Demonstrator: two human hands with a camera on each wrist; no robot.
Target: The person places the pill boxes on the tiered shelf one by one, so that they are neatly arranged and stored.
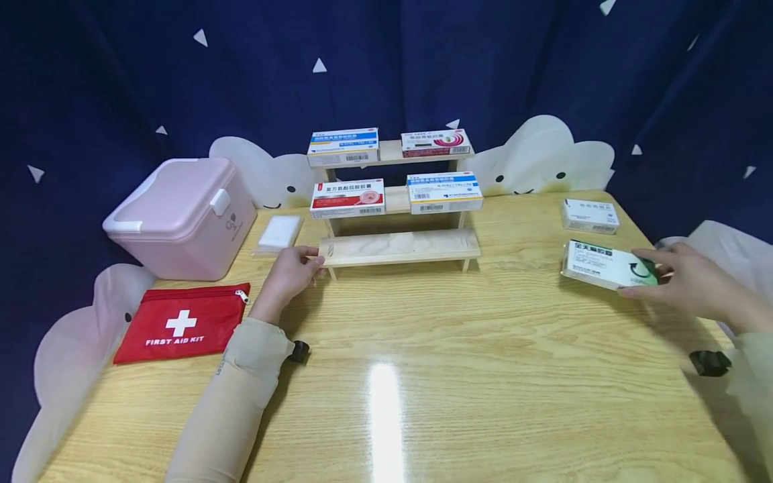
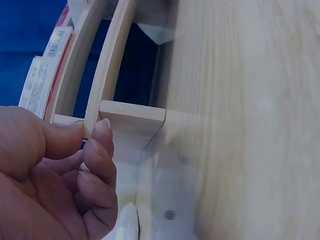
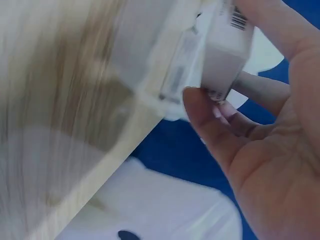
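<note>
We should level the Tianma capsule box [image 1: 599, 265], right grip [image 1: 694, 285] pinching its end, left grip [image 1: 292, 274] pinching the stepped stand [image 1: 398, 247].

The stepped pale-wood shelf [image 1: 398, 248] looked matt, the oblong white-and-green cardboard box [image 1: 598, 265] smooth, the yellowish wood-grain tabletop [image 1: 483, 355] glossy.

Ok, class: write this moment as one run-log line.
left hand: pinches left end of rack | right hand: holds green-white box | upper tiers: two boxes each | table: white box, red pouch
</note>
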